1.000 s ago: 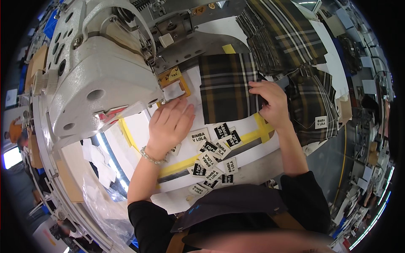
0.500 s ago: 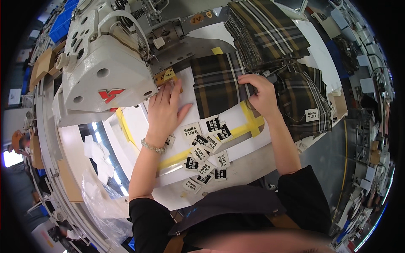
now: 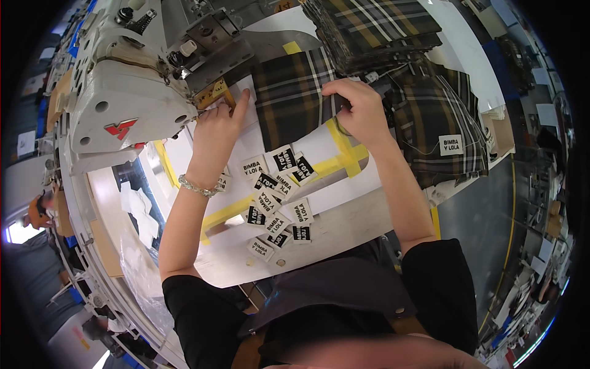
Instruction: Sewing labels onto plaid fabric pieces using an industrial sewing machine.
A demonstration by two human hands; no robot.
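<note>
My right hand (image 3: 361, 112) is closed at the right edge of a dark plaid fabric piece (image 3: 289, 101), thumb and fingers pinching it. This piece lies flat on the white work surface, with brown and white stripes. My left hand (image 3: 216, 129) is beside the sewing machine's head (image 3: 123, 101), near a yellowish block (image 3: 212, 93). One finger points up while the others curl under, and whatever they hold is hidden. Below the fabric, several small square black and white labels (image 3: 267, 203) lie scattered and overlapping.
A thick stack of plaid pieces (image 3: 387, 27) stands at the far right. Nearer, more plaid fabric (image 3: 436, 117) carries a white label (image 3: 450, 145) and a loose thread. Yellow tape (image 3: 347, 157) marks the work surface. Clear plastic (image 3: 144, 270) hangs at the left.
My left hand has gone from lying flat with fingers stretched to curled fingers. My right hand stays at the fabric's edge. The whole view has shifted, so the scene sits further left and higher.
</note>
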